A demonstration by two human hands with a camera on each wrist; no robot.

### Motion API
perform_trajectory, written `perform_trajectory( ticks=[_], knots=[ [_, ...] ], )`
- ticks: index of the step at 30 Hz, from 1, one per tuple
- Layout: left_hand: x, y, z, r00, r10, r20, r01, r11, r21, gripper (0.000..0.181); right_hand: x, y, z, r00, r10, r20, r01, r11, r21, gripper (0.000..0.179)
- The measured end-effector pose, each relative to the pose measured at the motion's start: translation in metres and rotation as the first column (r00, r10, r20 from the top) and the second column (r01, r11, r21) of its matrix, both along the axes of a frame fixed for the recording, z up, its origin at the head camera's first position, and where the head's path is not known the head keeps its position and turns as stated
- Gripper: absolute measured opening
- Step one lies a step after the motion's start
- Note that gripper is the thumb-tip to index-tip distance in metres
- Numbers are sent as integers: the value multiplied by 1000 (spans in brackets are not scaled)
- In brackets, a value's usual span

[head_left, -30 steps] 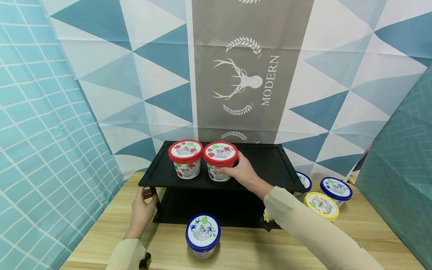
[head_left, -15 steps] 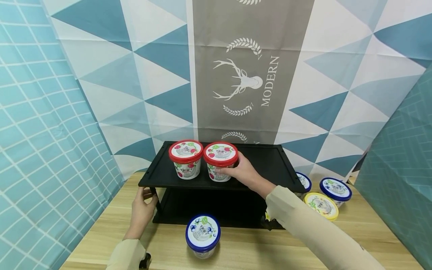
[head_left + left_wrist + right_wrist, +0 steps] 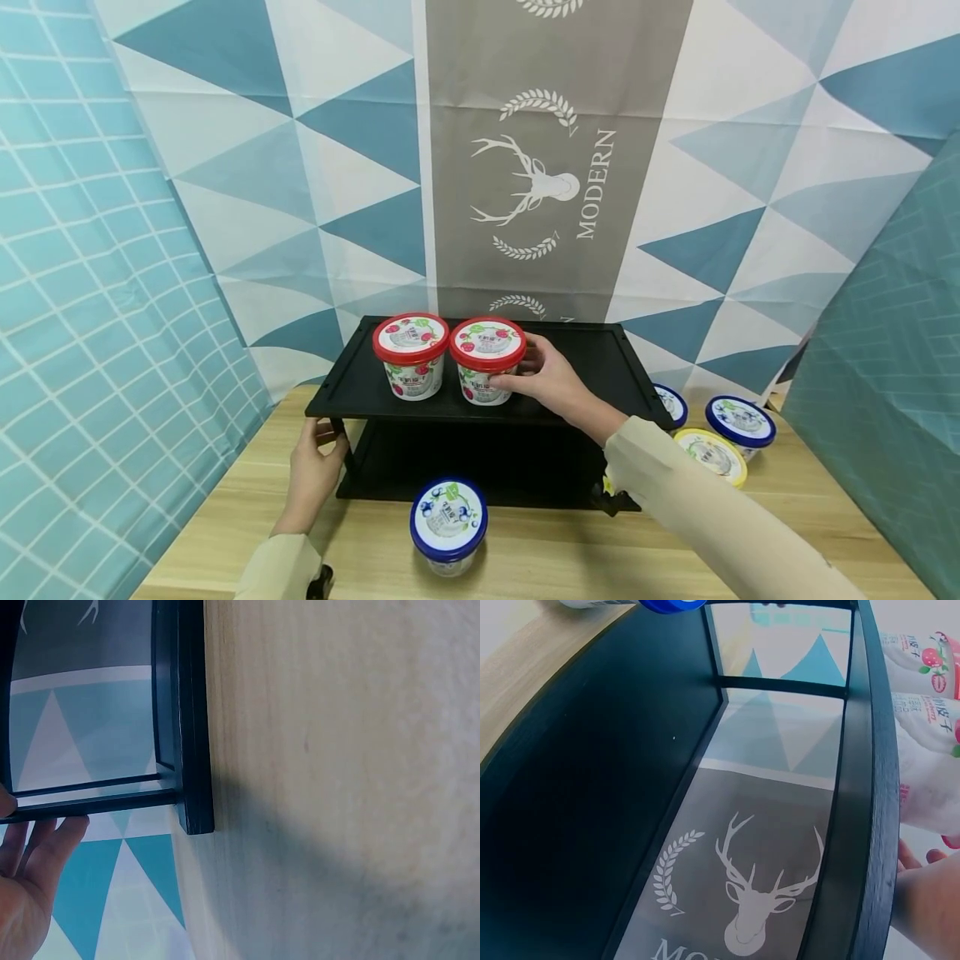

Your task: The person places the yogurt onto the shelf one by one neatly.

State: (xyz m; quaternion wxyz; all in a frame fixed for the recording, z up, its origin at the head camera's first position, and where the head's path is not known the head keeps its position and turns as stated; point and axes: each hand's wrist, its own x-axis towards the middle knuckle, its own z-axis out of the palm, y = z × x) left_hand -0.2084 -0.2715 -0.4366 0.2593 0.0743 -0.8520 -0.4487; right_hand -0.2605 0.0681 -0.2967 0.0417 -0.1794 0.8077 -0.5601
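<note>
Two red-lidded tubs with strawberry prints stand side by side on the upper tier of a black two-tier rack [image 3: 585,367]: a left tub [image 3: 412,358] and a right tub [image 3: 487,358]. My right hand [image 3: 551,383] is at the right tub's right side, thumb across its front, fingers loosely bent by the lid with a gap showing. The right wrist view shows its fingertips [image 3: 909,856] beside the tub. My left hand [image 3: 315,471] grips the rack's left front post [image 3: 97,805], thumb on one side, fingers on the other.
A blue-lidded tub [image 3: 448,525] stands on the wooden table in front of the rack. Right of the rack are a yellow-lidded tub [image 3: 712,456] and two blue-lidded tubs, one [image 3: 740,423] farther right. A patterned cloth [image 3: 360,167] hangs behind.
My right hand has loosened and shifted slightly right from the right tub, which stays beside the left one. My left hand keeps its place on the post. The head view has shifted slightly.
</note>
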Motion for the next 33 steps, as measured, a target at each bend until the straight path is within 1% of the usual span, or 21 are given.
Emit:
perform_trajectory(
  ticks=[6,12,20,28,33],
  knots=[
    [-1,-1,-1,1000,12,8,-11,1000,-5,43,3,9,-1,1000,-13,-15,13,1000,19,75],
    [0,-1,-1,1000,-2,3,2,1000,-7,46,7,17,0,999,-2,-37,3,1000,27,68],
    [-1,-1,-1,1000,-11,16,11,1000,-7,46,11,27,0,999,-19,-43,20,999,35,64],
    [-1,-1,-2,1000,-10,-5,10,1000,-12,47,12,35,-3,999,7,-51,-5,1000,21,63],
    [-1,-1,-2,1000,-9,6,9,1000,-6,46,12,40,-4,999,2,-52,-1,1000,12,60]
  ],
)
